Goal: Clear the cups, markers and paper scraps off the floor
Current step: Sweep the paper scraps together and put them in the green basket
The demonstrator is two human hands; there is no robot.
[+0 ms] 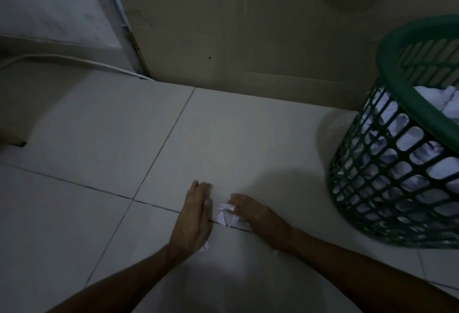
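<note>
Small white paper scraps (227, 214) lie on the pale tiled floor (223, 144) between my two hands. My left hand (195, 216) stands on its edge, fingers straight and together, just left of the scraps; one more scrap (205, 247) peeks out under its heel. My right hand (255, 216) rests palm down on the right side of the pile, fingers curved over some scraps and touching them. Neither hand has lifted anything. No cups or markers are visible.
A green plastic lattice basket (387, 158) holding crumpled white paper stands at the right. A beige wall (248, 27) runs along the back, with a white cable (74, 60) at the left by a door frame. The room is dim.
</note>
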